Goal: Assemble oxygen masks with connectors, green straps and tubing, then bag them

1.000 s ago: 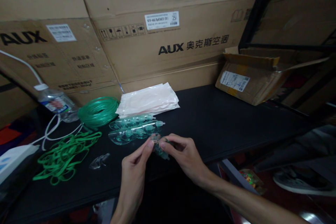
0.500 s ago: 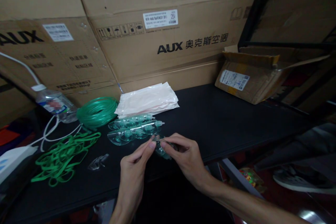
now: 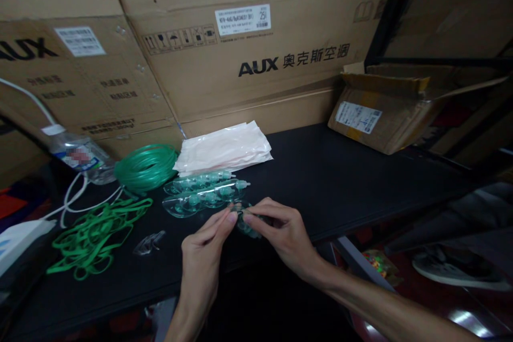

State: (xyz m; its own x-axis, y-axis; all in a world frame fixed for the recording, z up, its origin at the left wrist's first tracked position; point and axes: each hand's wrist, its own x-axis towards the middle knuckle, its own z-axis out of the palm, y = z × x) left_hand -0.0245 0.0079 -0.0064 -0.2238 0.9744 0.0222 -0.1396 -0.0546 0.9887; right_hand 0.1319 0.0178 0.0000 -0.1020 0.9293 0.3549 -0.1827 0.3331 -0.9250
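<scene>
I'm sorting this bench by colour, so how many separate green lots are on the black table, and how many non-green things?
Green tubing coil: 1
Green strap pile: 1
Green-tinted mask rows: 2
Green-tinted mask held by left hand and right hand: 1
Clear bag stack: 1
Water bottle: 1
Loose clear piece: 1
Total: 8

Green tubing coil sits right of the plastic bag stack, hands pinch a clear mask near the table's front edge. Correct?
Not quite. The head view shows the green tubing coil left of the plastic bag stack. The rest holds: left hand and right hand pinch the clear mask near the table's front edge.
</scene>
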